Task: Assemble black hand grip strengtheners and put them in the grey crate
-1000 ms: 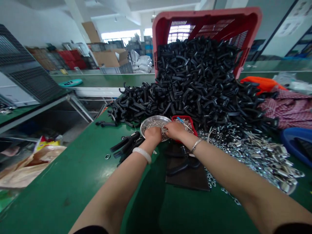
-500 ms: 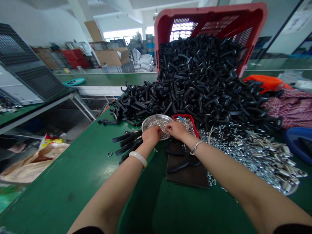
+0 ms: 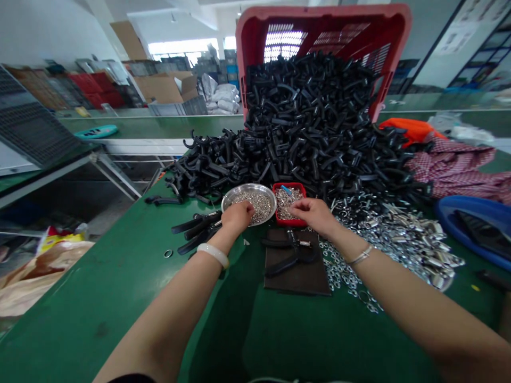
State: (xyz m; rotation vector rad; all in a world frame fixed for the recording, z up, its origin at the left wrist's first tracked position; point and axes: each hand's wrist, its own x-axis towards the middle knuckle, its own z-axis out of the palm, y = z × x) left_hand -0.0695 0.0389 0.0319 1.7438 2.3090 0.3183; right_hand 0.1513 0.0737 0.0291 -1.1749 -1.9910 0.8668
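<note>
My left hand is closed in a pinch over the near left rim of a round metal dish of small metal parts. What its fingertips hold is too small to make out. At the right edge of a small red tray filled with small metal pins or screws, my right hand has thumb and fingers pinched together; anything between them cannot be made out. Below the tray, a black-handled clamp-like tool with a spring lies on a dark square plate. A blue piece rests in the tray.
A red crate lies tipped, black curved handles heaped from it across the table. Loose metal parts are piled on the right near a blue basin. Several black-handled pieces and a metal ring lie left.
My right hand has moved right, from the round dish to the red tray, uncovering the tool on the plate. My left hand stays at the dish. The view has shifted slightly.
</note>
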